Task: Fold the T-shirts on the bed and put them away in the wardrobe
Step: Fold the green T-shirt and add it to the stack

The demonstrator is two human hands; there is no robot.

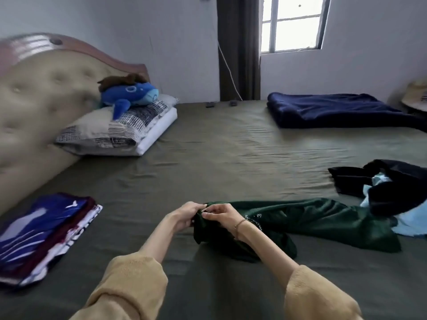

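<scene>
A: Green T-shirt [323,218]?
B: On the bed [219,146], one bunched end lifted.
A: Fingers?
B: Left hand [184,215] and right hand [221,214] both pinch that end, fingertips nearly touching.

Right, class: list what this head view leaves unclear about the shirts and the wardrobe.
- Wardrobe: not in view.
- Folded stack: left edge cuts it off and it is blurred, so no count.
- Green shirt: print too small to read; both hands cover its near end.
- Dark pile: right edge cuts it off.
</scene>
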